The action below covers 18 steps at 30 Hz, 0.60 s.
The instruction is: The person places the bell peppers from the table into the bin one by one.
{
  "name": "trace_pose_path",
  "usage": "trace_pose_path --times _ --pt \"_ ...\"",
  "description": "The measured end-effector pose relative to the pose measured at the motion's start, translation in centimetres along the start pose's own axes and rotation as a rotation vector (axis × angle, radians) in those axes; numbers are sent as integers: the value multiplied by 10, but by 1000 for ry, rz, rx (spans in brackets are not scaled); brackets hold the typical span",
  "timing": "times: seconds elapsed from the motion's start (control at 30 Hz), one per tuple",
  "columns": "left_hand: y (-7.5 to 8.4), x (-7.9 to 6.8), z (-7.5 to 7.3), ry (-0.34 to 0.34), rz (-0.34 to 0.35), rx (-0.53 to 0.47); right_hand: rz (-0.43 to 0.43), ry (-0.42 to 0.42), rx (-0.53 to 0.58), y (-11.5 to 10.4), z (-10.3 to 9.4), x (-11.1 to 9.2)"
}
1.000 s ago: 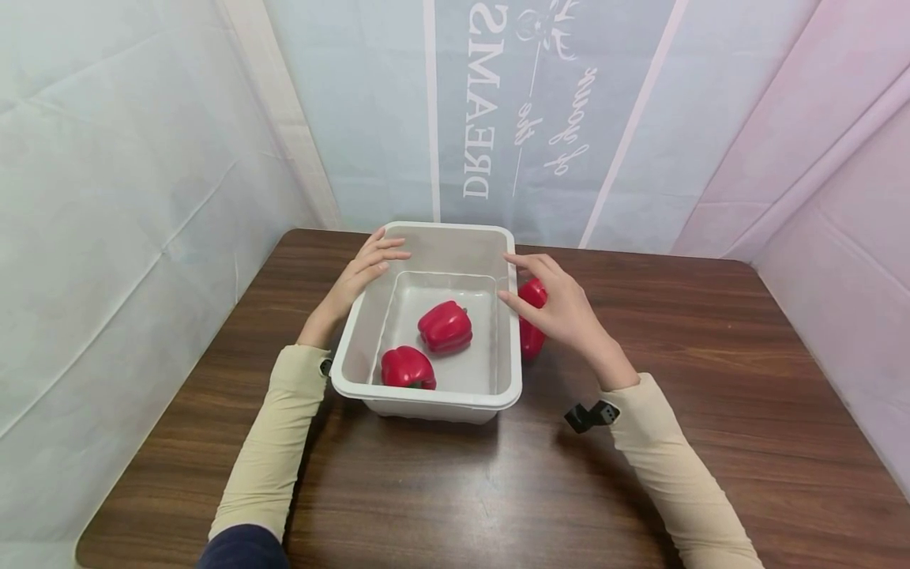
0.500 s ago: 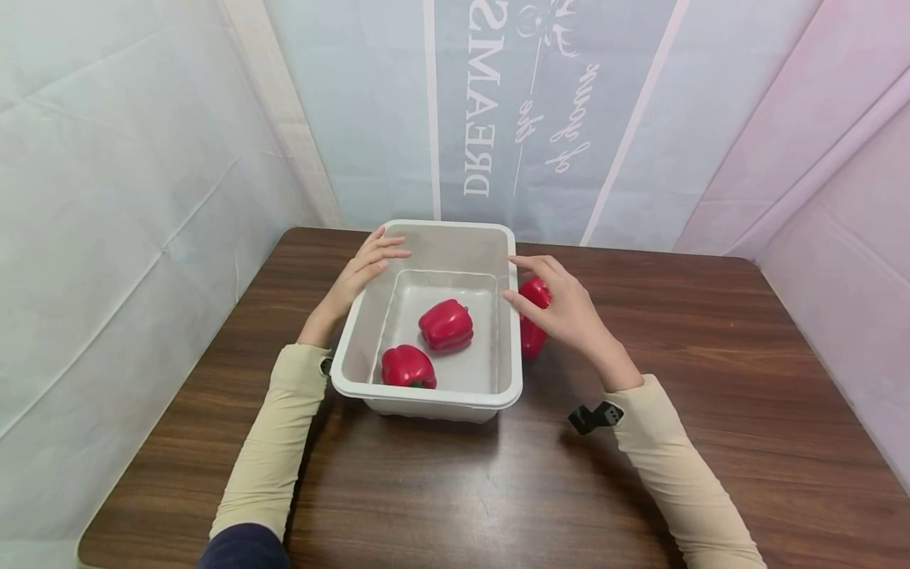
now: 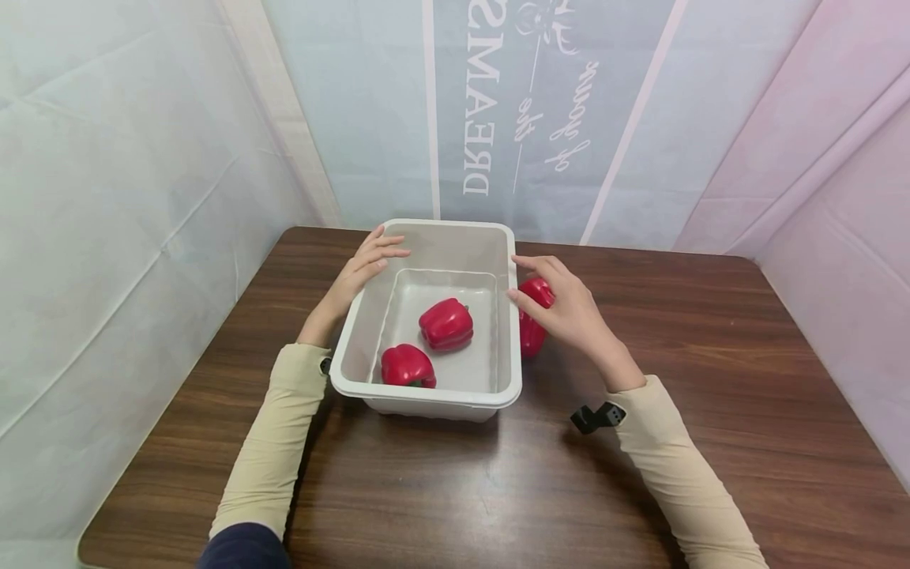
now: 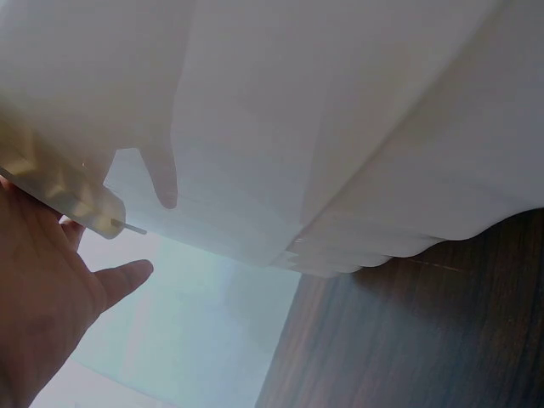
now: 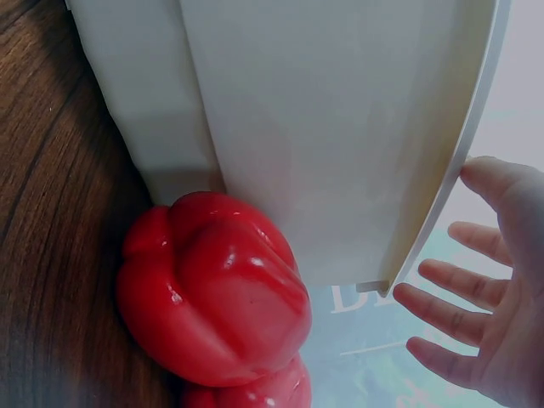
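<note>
A white plastic bin [image 3: 426,401] stands on the table, with two red bell peppers [image 3: 445,325] lying inside it. My left hand [image 3: 353,276] lies over the bin's left rim, fingers stretched out above the inside; in the left wrist view its thumb points along the outer wall. At the opposite rim, my right hand [image 3: 565,307] has its thumb and fingertips right at the edge, fingers spread and loosely straight. Beneath that hand, outside the bin, a red bell pepper [image 5: 217,289] sits against the wall. Another bell pepper [image 5: 255,393] shows partly behind it in the right wrist view.
The brown wooden table [image 3: 675,340] extends to both sides and in front of the bin. A printed cloth [image 3: 398,118] hangs at the table's back edge, and pale sheets [image 3: 121,197] line the sides.
My right hand has shifted slightly to the right, its fingertips moving outward to the rim. The left hand, the bin and the bell peppers look unchanged.
</note>
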<state>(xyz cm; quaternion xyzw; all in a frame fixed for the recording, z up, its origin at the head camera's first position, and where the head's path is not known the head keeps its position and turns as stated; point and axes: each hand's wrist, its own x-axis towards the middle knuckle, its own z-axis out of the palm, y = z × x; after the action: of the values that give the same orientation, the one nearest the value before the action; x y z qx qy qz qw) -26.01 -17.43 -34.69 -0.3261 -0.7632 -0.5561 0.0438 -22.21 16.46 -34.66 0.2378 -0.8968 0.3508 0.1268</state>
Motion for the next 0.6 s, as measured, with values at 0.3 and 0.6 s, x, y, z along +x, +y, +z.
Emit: trace_pose_path --times 0.3,0.6 --pt "0 -1 1 -1 -2 10 18 -3 -9 2 0 -4" --pt "1 -2 1 3 -1 20 26 -9 13 4 0 -7"
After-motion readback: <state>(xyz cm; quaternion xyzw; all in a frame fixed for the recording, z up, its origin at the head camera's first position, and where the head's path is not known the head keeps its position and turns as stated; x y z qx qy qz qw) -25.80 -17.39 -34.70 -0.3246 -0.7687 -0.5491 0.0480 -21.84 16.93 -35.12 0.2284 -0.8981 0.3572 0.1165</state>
